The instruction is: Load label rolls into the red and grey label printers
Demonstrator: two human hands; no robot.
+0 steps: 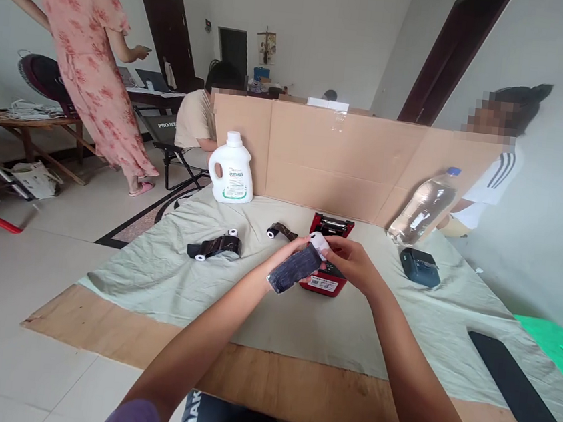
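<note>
Out over the table, I hold a small white paper roll (317,244) with a dark, scuffed strip (295,269) hanging from it. My left hand (289,249) is closed round it from the left and below, with its fingers partly hidden behind the strip. Fingers of my right hand (350,257) pinch the roll's right side. Just behind and beneath my hands stands a red printer-like device (323,284) with its lid up; my hands cover part of it. Two dark ribbon rolls with white cores lie to the left, a larger one (220,246) and a smaller one (282,230).
A white detergent jug (235,172) and a clear bottle (423,209) stand before a cardboard screen (337,156). At the right are a dark boxy device (420,267) and a black phone-like slab (519,387). Several people are around the room.
</note>
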